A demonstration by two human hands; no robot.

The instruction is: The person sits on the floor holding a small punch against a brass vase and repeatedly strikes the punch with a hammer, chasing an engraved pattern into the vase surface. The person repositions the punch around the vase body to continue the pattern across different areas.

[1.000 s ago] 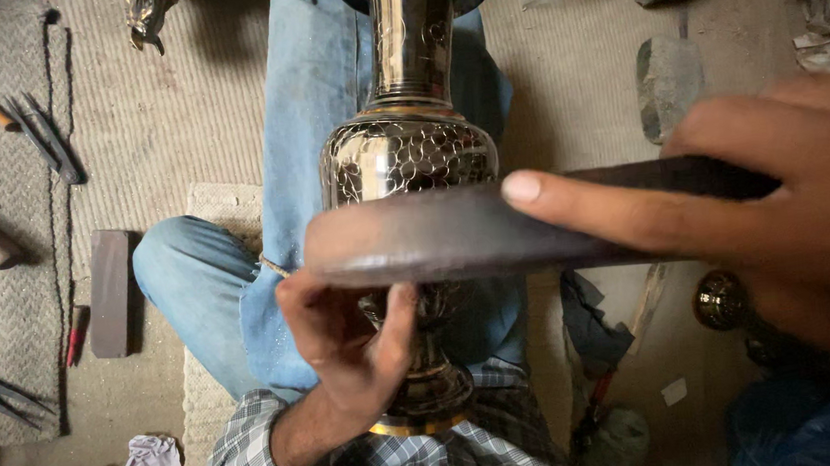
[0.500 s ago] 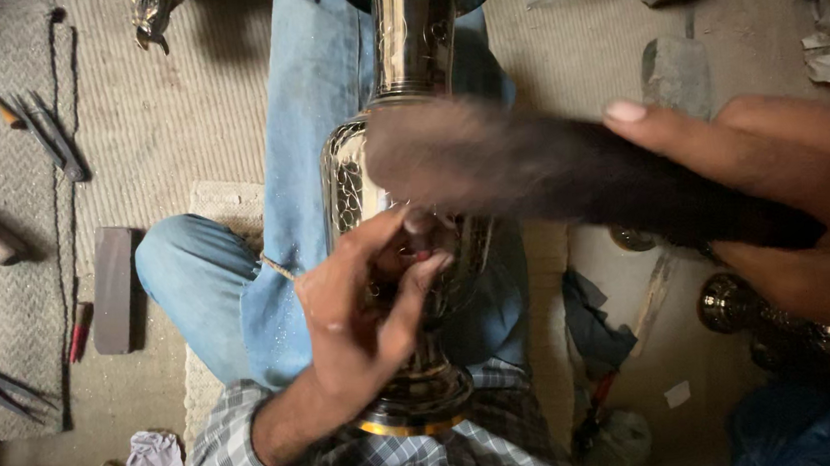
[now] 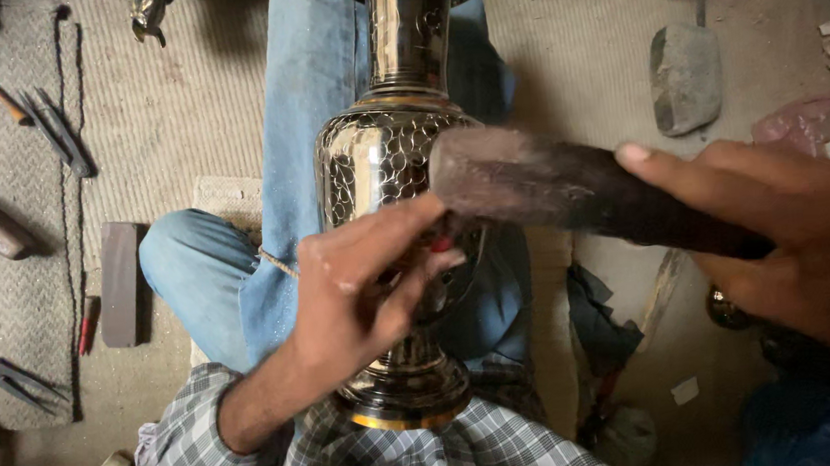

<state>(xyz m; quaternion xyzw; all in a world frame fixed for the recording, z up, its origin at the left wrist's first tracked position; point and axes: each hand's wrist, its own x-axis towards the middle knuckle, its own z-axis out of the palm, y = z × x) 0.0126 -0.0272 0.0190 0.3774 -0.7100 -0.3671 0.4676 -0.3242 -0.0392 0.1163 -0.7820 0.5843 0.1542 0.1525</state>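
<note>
Left hand (image 3: 360, 285): forearm in checked sleeve reaching up from lower frame, fingers curled, tips pinched together near thumb. Right hand (image 3: 795, 236): entering from right, fist closed, index finger extended straight leftward, knuckles up.

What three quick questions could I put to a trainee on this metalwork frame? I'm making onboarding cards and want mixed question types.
1. True or false: the right hand holds the dark wooden mallet by its handle.
2. Where does the engraved metal vase lie? A) on a bench B) across the person's lap C) on a shelf
3. Fill in: the left hand rests against the vase's ____ body.

Key: 1 true. 2 B. 3 rounded; the fingers pinch a small tool with a red tip, too hidden to tell its kind.
</note>
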